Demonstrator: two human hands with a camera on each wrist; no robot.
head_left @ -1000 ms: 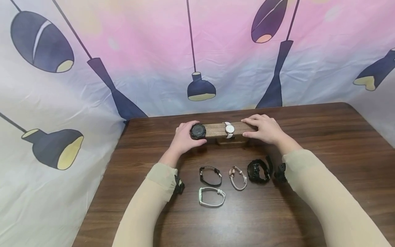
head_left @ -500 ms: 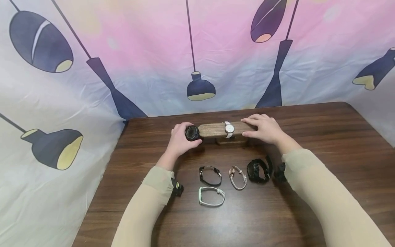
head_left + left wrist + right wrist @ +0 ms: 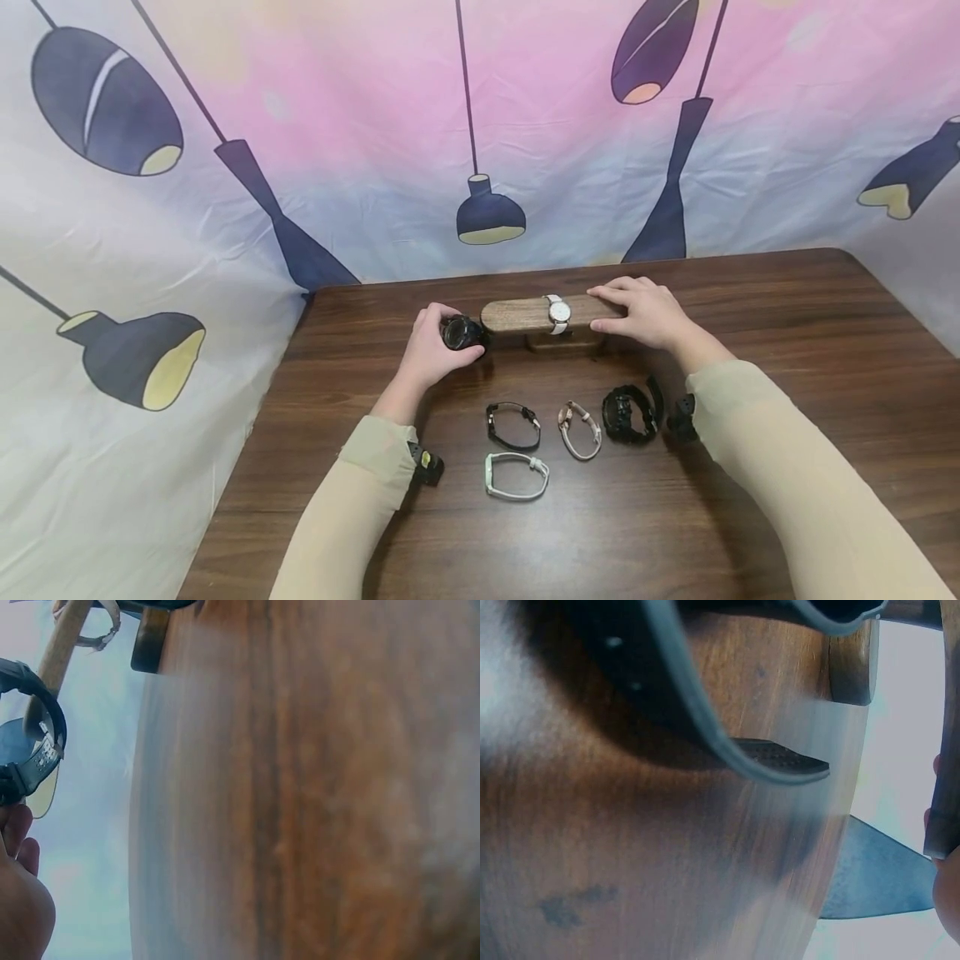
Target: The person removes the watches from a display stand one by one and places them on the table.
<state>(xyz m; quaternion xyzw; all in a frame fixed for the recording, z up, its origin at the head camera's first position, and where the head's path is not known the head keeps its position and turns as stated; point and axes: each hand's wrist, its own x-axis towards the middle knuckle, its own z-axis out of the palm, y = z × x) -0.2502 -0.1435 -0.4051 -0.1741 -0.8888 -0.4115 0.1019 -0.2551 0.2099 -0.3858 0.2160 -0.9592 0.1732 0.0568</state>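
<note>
My left hand (image 3: 429, 352) pinches a chunky black wristwatch (image 3: 462, 332) between thumb and fingers, just off the left end of a wooden watch stand (image 3: 517, 316). In the left wrist view the fastened strap (image 3: 54, 712) makes a loop, near the tip of the stand's bar (image 3: 54, 664). A white-strapped watch (image 3: 559, 312) sits around the middle of the bar. With thumb in front and fingers behind, my right hand (image 3: 645, 315) grips the bar's right end. In the right wrist view, part of that hand (image 3: 949, 896) shows by the bar (image 3: 951, 750).
Closer to me on the brown table (image 3: 600, 533) lie a thin black watch (image 3: 513, 426), a pale green watch (image 3: 517, 477), a pink-strapped watch (image 3: 579, 431) and a bulky black watch (image 3: 628, 414). Behind the table hangs a curtain (image 3: 375, 125) printed with lamps.
The black watch has slid left off the end of the bar in my left hand, tilting and dropping slightly. My right hand and the stand have stayed in place.
</note>
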